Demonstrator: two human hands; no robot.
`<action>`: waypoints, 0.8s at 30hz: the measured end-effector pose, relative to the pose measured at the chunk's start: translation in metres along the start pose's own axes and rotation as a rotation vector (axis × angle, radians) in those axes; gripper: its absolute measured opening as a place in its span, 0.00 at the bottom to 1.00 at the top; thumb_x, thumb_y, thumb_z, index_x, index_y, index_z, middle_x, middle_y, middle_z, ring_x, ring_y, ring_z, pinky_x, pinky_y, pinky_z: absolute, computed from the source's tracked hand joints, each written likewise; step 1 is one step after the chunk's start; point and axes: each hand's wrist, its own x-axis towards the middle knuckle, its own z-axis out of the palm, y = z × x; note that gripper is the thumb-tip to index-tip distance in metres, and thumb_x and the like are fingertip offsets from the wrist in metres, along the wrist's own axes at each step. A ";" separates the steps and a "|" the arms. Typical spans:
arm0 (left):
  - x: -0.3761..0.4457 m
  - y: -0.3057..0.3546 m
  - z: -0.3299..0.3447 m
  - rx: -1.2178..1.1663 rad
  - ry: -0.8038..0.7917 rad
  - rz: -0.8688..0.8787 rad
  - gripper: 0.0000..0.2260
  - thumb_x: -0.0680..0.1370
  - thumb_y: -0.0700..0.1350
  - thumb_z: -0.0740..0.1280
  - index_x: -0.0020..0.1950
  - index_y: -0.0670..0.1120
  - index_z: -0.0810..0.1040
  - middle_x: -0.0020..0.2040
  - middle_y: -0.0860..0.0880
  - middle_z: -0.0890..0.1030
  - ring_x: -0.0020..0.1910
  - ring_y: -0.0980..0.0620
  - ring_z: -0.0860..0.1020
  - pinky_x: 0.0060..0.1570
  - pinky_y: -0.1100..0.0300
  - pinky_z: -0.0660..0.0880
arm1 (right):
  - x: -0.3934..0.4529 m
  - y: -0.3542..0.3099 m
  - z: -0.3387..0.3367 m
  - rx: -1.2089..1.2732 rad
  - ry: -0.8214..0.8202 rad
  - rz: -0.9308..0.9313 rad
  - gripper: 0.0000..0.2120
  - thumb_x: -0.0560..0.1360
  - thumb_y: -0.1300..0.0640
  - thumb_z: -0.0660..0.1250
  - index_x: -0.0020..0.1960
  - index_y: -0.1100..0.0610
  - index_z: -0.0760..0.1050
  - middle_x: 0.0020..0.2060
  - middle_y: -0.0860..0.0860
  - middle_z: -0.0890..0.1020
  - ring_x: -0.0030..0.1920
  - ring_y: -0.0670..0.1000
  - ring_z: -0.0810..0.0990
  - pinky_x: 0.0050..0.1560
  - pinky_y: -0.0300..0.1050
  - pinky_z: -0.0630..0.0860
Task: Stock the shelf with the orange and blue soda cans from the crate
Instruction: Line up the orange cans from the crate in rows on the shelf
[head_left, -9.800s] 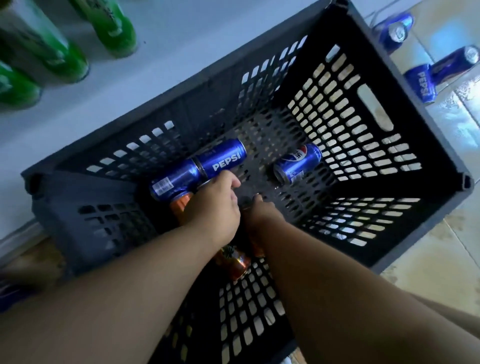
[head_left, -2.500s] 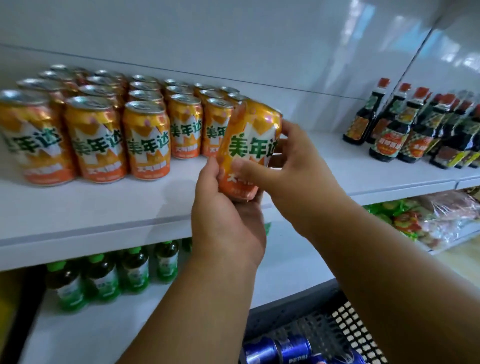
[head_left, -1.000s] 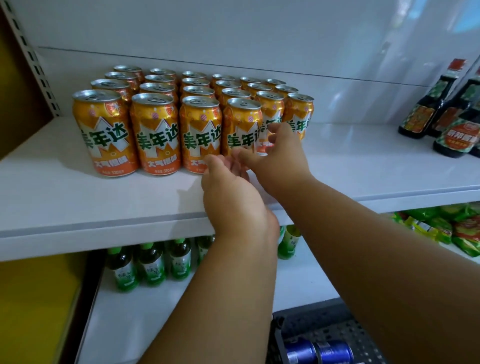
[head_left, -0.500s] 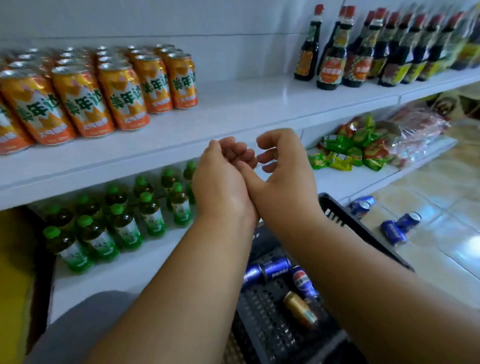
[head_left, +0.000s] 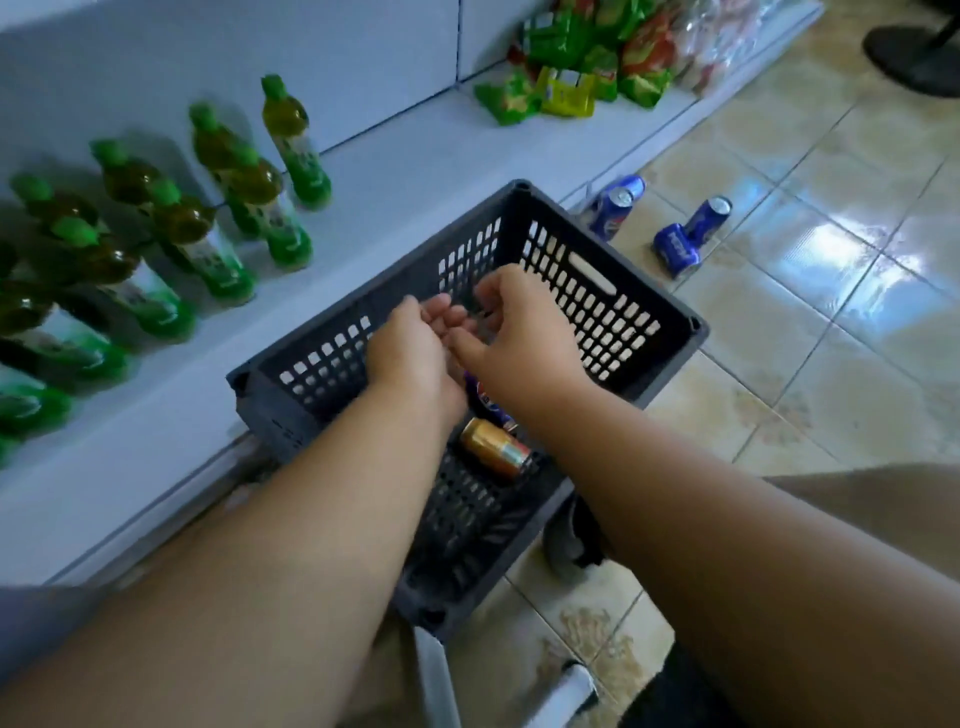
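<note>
— What do we have under us?

— The crate (head_left: 618, 312): dark grey plastic, rectangular, its walls a lattice of small oblong holes with a slot handle in the far end. It sits on the glossy beige floor tiles (head_left: 810, 312), its long side against the low white shelf (head_left: 363, 171).

— And the cans?

— An orange can (head_left: 493, 448) lies on its side on the crate's perforated bottom, smooth metal with a coppery sheen. Just beyond it, a blue can (head_left: 485, 402) shows only partly between our wrists. Four more blue cans (head_left: 688, 236) lie on the tiles past the crate's far corner.

— Our hands?

— Both reach out over the crate's open top. Our left hand (head_left: 415, 348) is turned palm up, fingers loosely curled, holding nothing. Our right hand (head_left: 511, 325) hangs just beside it, fingers bent and relaxed, empty; the fingertips of both nearly meet.

— Beside the crate?

— Green-capped bottles (head_left: 244, 208), blurred, stand on the shelf.
</note>
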 end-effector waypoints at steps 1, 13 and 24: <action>0.012 -0.009 -0.003 0.034 0.041 -0.043 0.12 0.83 0.48 0.55 0.47 0.45 0.75 0.43 0.47 0.79 0.39 0.50 0.78 0.41 0.56 0.75 | 0.003 0.016 0.009 -0.052 -0.053 0.049 0.14 0.72 0.52 0.72 0.51 0.52 0.70 0.49 0.49 0.76 0.45 0.49 0.75 0.44 0.45 0.74; 0.116 -0.097 -0.065 0.408 0.277 -0.363 0.14 0.83 0.50 0.55 0.44 0.47 0.76 0.39 0.50 0.75 0.35 0.52 0.74 0.35 0.60 0.71 | 0.044 0.162 0.136 -0.627 -0.860 0.498 0.21 0.79 0.54 0.64 0.69 0.60 0.71 0.67 0.59 0.75 0.66 0.60 0.75 0.64 0.52 0.73; 0.146 -0.098 -0.068 0.424 0.271 -0.407 0.15 0.84 0.50 0.56 0.44 0.46 0.77 0.44 0.48 0.78 0.41 0.51 0.76 0.41 0.59 0.73 | 0.039 0.204 0.207 -0.796 -0.865 0.441 0.18 0.82 0.56 0.52 0.72 0.57 0.63 0.66 0.61 0.72 0.65 0.63 0.74 0.62 0.58 0.72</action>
